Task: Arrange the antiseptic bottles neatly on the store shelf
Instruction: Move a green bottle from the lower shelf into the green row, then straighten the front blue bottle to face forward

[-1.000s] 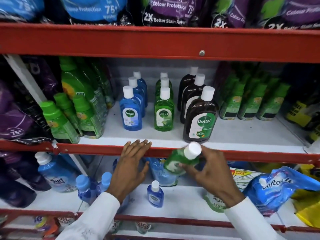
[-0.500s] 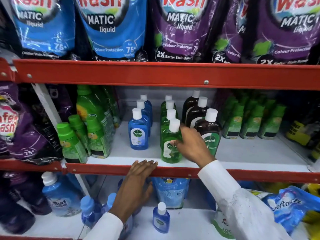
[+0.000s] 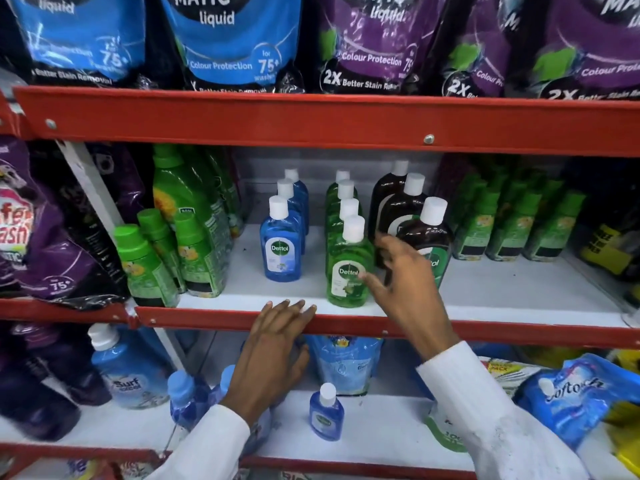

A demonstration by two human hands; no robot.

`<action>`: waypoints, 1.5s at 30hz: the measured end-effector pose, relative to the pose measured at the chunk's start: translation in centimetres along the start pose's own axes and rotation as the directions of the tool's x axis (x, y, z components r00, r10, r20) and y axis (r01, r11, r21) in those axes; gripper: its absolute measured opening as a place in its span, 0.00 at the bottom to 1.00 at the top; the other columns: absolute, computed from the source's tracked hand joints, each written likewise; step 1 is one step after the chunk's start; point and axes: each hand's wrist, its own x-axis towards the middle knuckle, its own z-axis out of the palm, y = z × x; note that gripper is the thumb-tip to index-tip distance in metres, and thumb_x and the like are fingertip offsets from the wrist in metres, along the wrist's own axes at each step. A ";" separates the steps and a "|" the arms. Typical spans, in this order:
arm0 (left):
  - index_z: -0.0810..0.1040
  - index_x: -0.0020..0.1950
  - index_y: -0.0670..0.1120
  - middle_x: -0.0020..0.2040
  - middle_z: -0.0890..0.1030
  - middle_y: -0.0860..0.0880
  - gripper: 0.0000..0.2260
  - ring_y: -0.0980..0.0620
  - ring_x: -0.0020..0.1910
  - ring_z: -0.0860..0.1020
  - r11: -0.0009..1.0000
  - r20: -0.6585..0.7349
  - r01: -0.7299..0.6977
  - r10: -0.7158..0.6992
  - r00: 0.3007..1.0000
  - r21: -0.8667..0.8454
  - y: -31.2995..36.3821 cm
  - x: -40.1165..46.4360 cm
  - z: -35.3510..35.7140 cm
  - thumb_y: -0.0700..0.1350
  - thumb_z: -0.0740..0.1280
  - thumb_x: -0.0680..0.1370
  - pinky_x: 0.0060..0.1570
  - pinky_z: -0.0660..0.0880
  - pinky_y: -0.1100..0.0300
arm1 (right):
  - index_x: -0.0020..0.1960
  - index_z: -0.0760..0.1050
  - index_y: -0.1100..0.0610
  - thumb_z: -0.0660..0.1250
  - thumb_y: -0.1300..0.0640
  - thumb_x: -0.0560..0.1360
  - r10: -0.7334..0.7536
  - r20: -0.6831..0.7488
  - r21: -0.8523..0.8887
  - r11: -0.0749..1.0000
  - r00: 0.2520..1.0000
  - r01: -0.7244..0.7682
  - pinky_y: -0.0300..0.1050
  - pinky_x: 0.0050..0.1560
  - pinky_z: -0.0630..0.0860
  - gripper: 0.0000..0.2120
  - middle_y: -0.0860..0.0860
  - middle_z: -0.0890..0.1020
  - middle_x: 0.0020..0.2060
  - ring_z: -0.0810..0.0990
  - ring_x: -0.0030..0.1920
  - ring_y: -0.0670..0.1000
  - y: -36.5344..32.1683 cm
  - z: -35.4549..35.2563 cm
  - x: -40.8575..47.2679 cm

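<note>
Item: green antiseptic bottle (image 3: pixel 348 271), white cap, upright at the near edge of the middle shelf (image 3: pixel 502 299), heading a single file of like green bottles (image 3: pixel 343 199) that ran to the far wall.

Left of it, apart: a file of blue antiseptic bottles (image 3: pixel 281 247), white caps, upright, the front one set slightly farther back than the green front bottle.

Right of it, just beside: a file of brown antiseptic bottles (image 3: pixel 420 233), larger, white caps, the front one partly hidden by the hand.

Right hand (image 3: pixel 403 285): open, fingers spread, gripping nothing; fingertips at the label of the front green bottle; whether touching, not determinable.

Left hand (image 3: pixel 277 355): open, flat, fingertips resting on the red front rail (image 3: pixel 519 332) of the middle shelf, holding nothing.

Both arms in white sleeves (image 3: pixel 485 410).

Lower shelf: one small blue bottle (image 3: pixel 326 412), upright, standing alone near the centre; a Surf bottle (image 3: pixel 124 372) to the left; a blue pouch (image 3: pixel 568 393) to the right.

Middle shelf, far left and far right: green-capped bottles (image 3: pixel 145 265).

Top shelf: blue pouches (image 3: pixel 225 39) and purple detergent pouches (image 3: pixel 374 46).
</note>
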 end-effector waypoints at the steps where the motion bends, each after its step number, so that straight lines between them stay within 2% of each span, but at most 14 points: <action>1: 0.67 0.73 0.55 0.72 0.73 0.50 0.28 0.49 0.72 0.69 1.000 -0.035 0.011 -0.011 0.999 0.016 -0.3 0.1 -0.3 0.48 0.68 0.73 0.77 0.51 0.54 | 0.71 0.69 0.53 0.76 0.55 0.72 -0.025 -0.098 0.012 1.000 0.995 0.026 0.46 0.68 0.74 0.31 0.53 0.78 0.65 0.78 0.62 0.50 0.5 -0.3 -1.0; 4: 0.67 0.73 0.55 0.71 0.73 0.49 0.29 0.48 0.72 0.67 0.996 -0.069 0.063 -0.059 0.996 0.056 -1.8 -0.9 -0.8 0.48 0.68 0.73 0.78 0.55 0.49 | 0.61 0.76 0.53 0.71 0.58 0.75 -0.142 -0.313 0.023 0.987 0.939 0.157 0.27 0.58 0.70 0.16 0.48 0.81 0.53 0.77 0.50 0.37 2.6 0.9 -5.4; 5: 0.66 0.74 0.55 0.72 0.72 0.49 0.29 0.48 0.73 0.66 0.994 -0.081 0.079 -0.072 0.994 0.082 -2.3 -1.2 -1.2 0.49 0.68 0.73 0.78 0.54 0.50 | 0.57 0.77 0.53 0.70 0.60 0.74 -0.153 -0.314 0.044 0.984 0.937 0.175 0.23 0.53 0.68 0.12 0.46 0.80 0.48 0.77 0.46 0.36 3.3 1.6 -6.7; 7: 0.64 0.75 0.55 0.72 0.71 0.49 0.30 0.49 0.74 0.64 0.987 -0.063 0.117 -0.111 0.992 0.107 -3.3 -2.1 -1.4 0.49 0.68 0.73 0.79 0.47 0.55 | 0.51 0.78 0.51 0.69 0.62 0.71 -0.088 -0.147 0.117 0.988 0.985 0.105 0.24 0.45 0.69 0.11 0.44 0.79 0.43 0.78 0.42 0.37 5.1 4.7 -9.4; 9: 0.62 0.75 0.55 0.73 0.70 0.49 0.32 0.50 0.74 0.62 0.986 -0.051 0.130 -0.125 0.991 0.108 -3.9 -2.7 -1.5 0.49 0.68 0.73 0.78 0.41 0.59 | 0.53 0.78 0.51 0.70 0.63 0.68 0.059 0.141 0.118 0.990 0.988 -0.076 0.32 0.43 0.73 0.15 0.44 0.80 0.44 0.79 0.40 0.42 7.3 8.5 -11.5; 12: 0.62 0.76 0.56 0.74 0.69 0.50 0.32 0.50 0.75 0.62 0.987 -0.037 0.143 -0.140 0.989 0.070 -3.9 -2.9 -1.4 0.48 0.68 0.73 0.79 0.43 0.59 | 0.60 0.77 0.55 0.75 0.58 0.66 0.194 0.501 0.027 0.971 0.843 -0.240 0.45 0.55 0.77 0.23 0.49 0.82 0.55 0.81 0.54 0.50 9.6 13.6 -13.4; 15: 0.63 0.75 0.55 0.73 0.71 0.49 0.31 0.50 0.75 0.63 0.989 -0.068 0.145 -0.142 0.987 0.037 -3.6 -2.9 -1.5 0.47 0.69 0.74 0.79 0.51 0.53 | 0.57 0.77 0.51 0.77 0.53 0.65 0.239 0.590 0.006 0.954 0.771 -0.301 0.43 0.52 0.75 0.22 0.47 0.84 0.51 0.80 0.51 0.49 10.4 16.6 -13.9; 19: 0.63 0.76 0.54 0.72 0.72 0.48 0.31 0.48 0.74 0.65 0.994 -0.041 0.107 -0.106 0.994 0.031 -3.5 -3.1 -2.0 0.46 0.68 0.73 0.79 0.54 0.48 | 0.50 0.79 0.53 0.75 0.56 0.63 0.253 0.529 0.023 0.950 0.810 -0.311 0.45 0.46 0.76 0.16 0.49 0.84 0.43 0.81 0.44 0.51 10.2 17.4 -13.9; 22: 0.63 0.76 0.54 0.72 0.71 0.49 0.31 0.49 0.74 0.65 0.996 -0.018 0.089 -0.088 0.996 0.028 -4.0 -3.2 -2.2 0.46 0.68 0.73 0.79 0.54 0.46 | 0.48 0.80 0.51 0.76 0.51 0.60 0.210 0.445 0.050 0.965 0.871 -0.258 0.46 0.42 0.79 0.17 0.46 0.85 0.40 0.81 0.39 0.48 8.3 15.8 -13.7; 28: 0.64 0.75 0.54 0.70 0.74 0.51 0.30 0.53 0.72 0.67 0.998 -0.050 0.047 -0.049 0.998 -0.038 -5.2 -2.9 -2.7 0.42 0.66 0.74 0.79 0.52 0.54 | 0.47 0.82 0.45 0.80 0.47 0.57 0.115 0.178 0.262 0.952 0.977 -0.160 0.39 0.37 0.78 0.20 0.40 0.86 0.38 0.82 0.36 0.42 0.1 8.0 -9.9; 31: 0.68 0.73 0.51 0.66 0.77 0.49 0.28 0.50 0.68 0.71 0.998 -0.065 0.050 -0.053 0.996 -0.043 -6.2 -2.8 -3.6 0.41 0.68 0.73 0.78 0.56 0.49 | 0.49 0.82 0.43 0.80 0.49 0.58 0.056 0.101 0.368 0.925 0.993 -0.089 0.41 0.37 0.81 0.20 0.40 0.87 0.39 0.83 0.35 0.43 -4.1 4.5 -7.0; 34: 0.72 0.70 0.45 0.64 0.79 0.45 0.27 0.50 0.65 0.70 0.998 -0.076 0.058 -0.061 0.995 -0.032 -7.0 -2.9 -4.8 0.38 0.71 0.70 0.77 0.54 0.55 | 0.52 0.83 0.48 0.78 0.50 0.58 0.015 0.065 0.423 0.905 0.998 -0.042 0.40 0.42 0.82 0.22 0.41 0.88 0.42 0.85 0.40 0.42 -6.9 3.3 -3.5; 40: 0.73 0.70 0.44 0.66 0.77 0.46 0.26 0.47 0.67 0.71 0.993 -0.053 0.072 -0.077 0.996 -0.092 -6.9 -3.2 -5.6 0.37 0.69 0.71 0.75 0.55 0.60 | 0.51 0.83 0.53 0.77 0.56 0.60 0.025 0.042 0.353 0.935 0.999 -0.038 0.47 0.46 0.84 0.19 0.45 0.88 0.41 0.86 0.41 0.43 -9.0 6.4 2.2; 45: 0.69 0.73 0.47 0.69 0.73 0.50 0.28 0.50 0.70 0.68 0.993 -0.027 0.068 -0.071 0.997 -0.099 -7.3 -3.3 -5.7 0.39 0.67 0.72 0.77 0.54 0.60 | 0.51 0.82 0.52 0.78 0.53 0.61 0.017 0.068 0.214 0.976 0.998 -0.031 0.42 0.40 0.79 0.18 0.45 0.87 0.42 0.84 0.39 0.45 -8.6 9.8 3.9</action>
